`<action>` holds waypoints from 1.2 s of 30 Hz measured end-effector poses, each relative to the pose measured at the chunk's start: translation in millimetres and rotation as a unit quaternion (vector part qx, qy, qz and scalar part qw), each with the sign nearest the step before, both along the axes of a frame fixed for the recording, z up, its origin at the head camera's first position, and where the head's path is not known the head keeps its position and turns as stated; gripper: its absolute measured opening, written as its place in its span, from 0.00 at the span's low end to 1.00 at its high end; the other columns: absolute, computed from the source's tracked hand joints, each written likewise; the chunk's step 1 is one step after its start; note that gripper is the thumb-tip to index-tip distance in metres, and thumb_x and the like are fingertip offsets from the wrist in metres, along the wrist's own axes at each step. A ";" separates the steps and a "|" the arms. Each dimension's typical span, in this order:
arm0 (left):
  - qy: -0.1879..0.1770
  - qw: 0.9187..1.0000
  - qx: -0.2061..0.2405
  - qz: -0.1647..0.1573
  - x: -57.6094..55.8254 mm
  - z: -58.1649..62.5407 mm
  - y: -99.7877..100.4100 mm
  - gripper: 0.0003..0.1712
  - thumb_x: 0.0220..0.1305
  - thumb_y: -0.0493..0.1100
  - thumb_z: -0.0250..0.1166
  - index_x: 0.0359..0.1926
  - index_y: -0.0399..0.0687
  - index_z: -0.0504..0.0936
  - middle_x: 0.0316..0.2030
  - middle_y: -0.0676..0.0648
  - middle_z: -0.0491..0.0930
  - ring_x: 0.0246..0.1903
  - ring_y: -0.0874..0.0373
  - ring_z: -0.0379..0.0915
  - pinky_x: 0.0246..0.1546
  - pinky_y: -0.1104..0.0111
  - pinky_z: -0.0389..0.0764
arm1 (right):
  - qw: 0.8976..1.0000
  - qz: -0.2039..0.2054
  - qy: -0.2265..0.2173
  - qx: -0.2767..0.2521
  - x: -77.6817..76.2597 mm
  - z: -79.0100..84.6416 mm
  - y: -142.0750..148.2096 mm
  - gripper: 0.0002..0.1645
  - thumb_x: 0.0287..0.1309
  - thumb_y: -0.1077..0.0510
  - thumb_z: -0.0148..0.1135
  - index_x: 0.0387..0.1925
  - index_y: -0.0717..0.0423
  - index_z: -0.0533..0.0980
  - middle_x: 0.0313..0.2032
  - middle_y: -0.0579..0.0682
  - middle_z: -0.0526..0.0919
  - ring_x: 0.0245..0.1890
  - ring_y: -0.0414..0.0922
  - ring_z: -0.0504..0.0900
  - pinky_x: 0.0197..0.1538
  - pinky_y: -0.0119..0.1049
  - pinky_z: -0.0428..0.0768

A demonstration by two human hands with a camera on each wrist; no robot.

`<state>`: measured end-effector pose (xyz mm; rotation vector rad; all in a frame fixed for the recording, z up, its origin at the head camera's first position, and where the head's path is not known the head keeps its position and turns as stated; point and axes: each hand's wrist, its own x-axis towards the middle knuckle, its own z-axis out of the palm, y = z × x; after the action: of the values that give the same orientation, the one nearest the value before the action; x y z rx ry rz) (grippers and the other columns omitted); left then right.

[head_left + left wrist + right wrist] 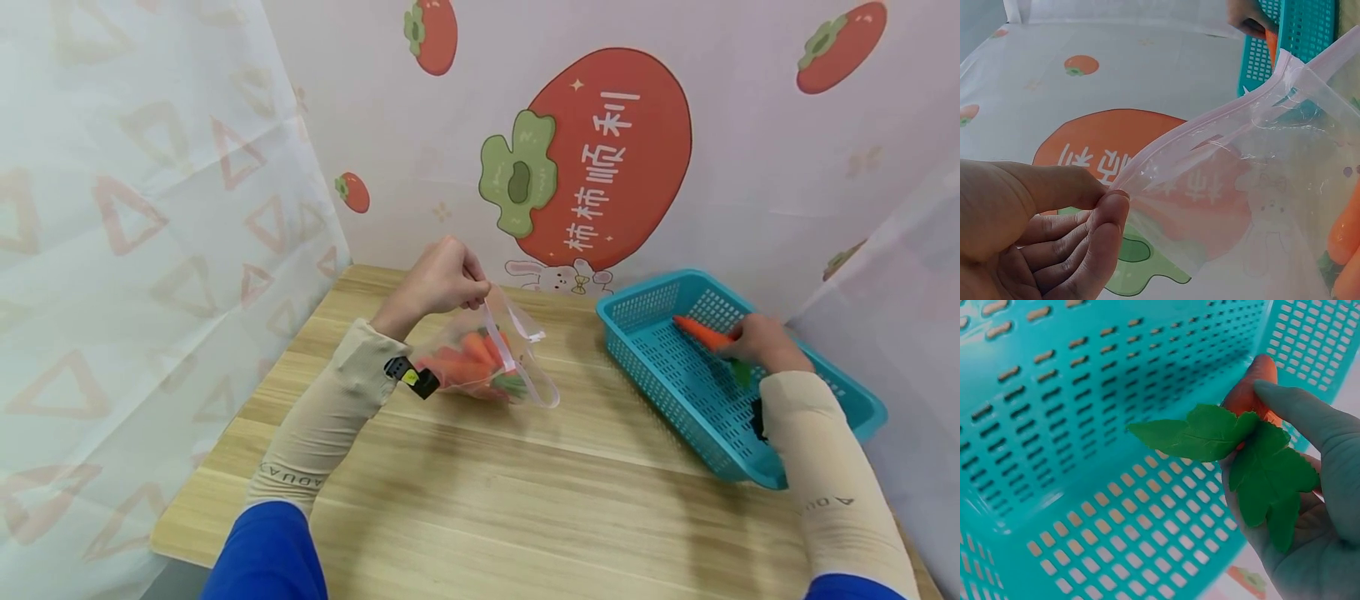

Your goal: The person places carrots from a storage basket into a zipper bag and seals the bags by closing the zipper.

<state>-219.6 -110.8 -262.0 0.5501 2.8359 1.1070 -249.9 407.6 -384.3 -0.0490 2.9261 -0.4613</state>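
Observation:
My left hand point(442, 279) pinches the pink-edged rim of a clear zip bag point(1210, 144) between thumb and forefinger, lifting that edge. Inside the bag, on the table, lie several orange carrots point(457, 362) with green tops. Over at the right, my right hand point(768, 343) reaches into a blue-green plastic basket point(652, 371) and grips a single carrot point(701, 333) near its leafy end. Its green leaves point(1266, 475) hang out beside the palm in the right wrist view. The bag's mouth looks slightly parted.
The wooden table point(480, 517) runs up to a printed wall sheet point(420, 158) with persimmon pictures behind it. A patterned sheet point(135, 250) hangs along the left. The basket's raised walls stand around the right hand, close to the right-hand sheet.

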 end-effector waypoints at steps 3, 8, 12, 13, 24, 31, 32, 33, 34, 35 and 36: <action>0.000 1.000 0.002 -0.003 -0.4 -0.4 0.6 0.11 0.62 0.34 0.64 0.28 0.39 0.91 0.21 0.46 0.88 0.22 0.60 0.86 0.24 0.73 0.81 | 1.000 0.006 0.008 0.001 1.9 5.7 -0.8 0.23 0.63 0.54 0.70 0.41 0.76 0.84 0.34 0.66 0.86 0.32 0.55 0.77 0.32 0.43 0.79; 0.005 1.000 -0.001 -0.005 -0.1 0.3 0.2 0.11 0.62 0.34 0.64 0.27 0.40 0.91 0.20 0.47 0.87 0.22 0.60 0.85 0.24 0.74 0.79 | 1.000 0.013 0.018 0.003 1.3 16.5 -3.1 0.25 0.63 0.54 0.71 0.43 0.78 0.83 0.36 0.69 0.86 0.34 0.58 0.79 0.34 0.47 0.82; 0.010 1.000 -0.002 -0.008 -0.4 0.3 0.3 0.12 0.61 0.34 0.63 0.26 0.40 0.91 0.20 0.47 0.87 0.22 0.60 0.85 0.24 0.74 0.79 | 1.000 0.017 0.017 0.004 3.7 24.7 -5.8 0.24 0.63 0.55 0.71 0.44 0.78 0.83 0.36 0.68 0.86 0.34 0.57 0.79 0.34 0.46 0.82; 0.012 1.000 -0.001 -0.009 -0.6 0.0 0.2 0.12 0.61 0.34 0.63 0.26 0.40 0.91 0.20 0.47 0.87 0.22 0.60 0.85 0.24 0.74 0.79 | 1.000 0.019 0.017 0.005 4.6 26.5 -6.2 0.24 0.63 0.55 0.72 0.44 0.78 0.83 0.36 0.68 0.86 0.34 0.56 0.79 0.34 0.46 0.82; 0.009 1.000 0.011 -0.013 0.1 -1.3 0.5 0.11 0.61 0.33 0.64 0.27 0.38 0.91 0.21 0.46 0.88 0.21 0.60 0.85 0.23 0.74 0.80 | 0.998 0.051 0.023 0.004 17.1 39.3 -7.9 0.26 0.63 0.56 0.71 0.48 0.80 0.81 0.42 0.74 0.85 0.35 0.56 0.82 0.36 0.51 0.85; 0.000 1.000 0.015 -0.010 0.2 -1.4 0.3 0.10 0.62 0.33 0.64 0.28 0.38 0.91 0.22 0.45 0.88 0.23 0.57 0.87 0.24 0.74 0.81 | 0.997 0.067 0.038 0.007 26.0 50.0 -16.1 0.26 0.62 0.57 0.73 0.48 0.79 0.81 0.41 0.73 0.86 0.34 0.56 0.83 0.38 0.54 0.86; 0.001 1.000 0.015 -0.010 0.1 -1.7 0.4 0.10 0.62 0.33 0.64 0.28 0.38 0.91 0.22 0.45 0.88 0.22 0.57 0.87 0.24 0.74 0.81 | 0.997 0.070 0.038 0.008 27.4 51.5 -17.4 0.26 0.62 0.57 0.73 0.48 0.79 0.81 0.41 0.73 0.86 0.34 0.56 0.83 0.38 0.54 0.86; 0.003 1.000 0.014 -0.011 0.0 -2.0 0.5 0.10 0.62 0.33 0.64 0.28 0.38 0.91 0.22 0.45 0.88 0.22 0.58 0.86 0.23 0.74 0.81 | 0.997 0.072 0.039 0.008 28.8 53.0 -18.8 0.26 0.62 0.57 0.73 0.48 0.79 0.81 0.41 0.73 0.86 0.34 0.55 0.83 0.39 0.54 0.86; 0.005 1.000 0.013 -0.012 -0.3 -2.2 0.6 0.10 0.62 0.33 0.64 0.28 0.38 0.91 0.21 0.45 0.88 0.22 0.58 0.86 0.23 0.74 0.80 | 0.996 0.074 0.040 0.009 30.0 54.4 -20.2 0.25 0.62 0.57 0.73 0.48 0.79 0.81 0.41 0.72 0.87 0.34 0.55 0.83 0.39 0.54 0.86; 0.006 1.000 0.013 -0.012 -0.6 -2.4 0.8 0.10 0.62 0.33 0.64 0.28 0.38 0.91 0.21 0.46 0.88 0.21 0.59 0.85 0.23 0.74 0.80 | 0.996 0.077 0.041 0.010 31.1 55.7 -21.7 0.25 0.62 0.57 0.73 0.48 0.78 0.81 0.41 0.72 0.87 0.34 0.55 0.83 0.39 0.54 0.87; 0.007 1.000 0.013 -0.012 -0.8 -2.5 0.8 0.10 0.62 0.33 0.64 0.28 0.38 0.91 0.21 0.46 0.88 0.21 0.60 0.85 0.23 0.74 0.80 | 0.996 0.079 0.042 0.012 32.3 57.1 -23.3 0.25 0.62 0.57 0.73 0.48 0.78 0.82 0.40 0.71 0.87 0.34 0.54 0.83 0.38 0.53 0.87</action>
<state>-220.3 -110.1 -264.6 0.5946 2.8232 1.1406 -217.6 384.3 -327.2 -0.3015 2.9777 -0.4089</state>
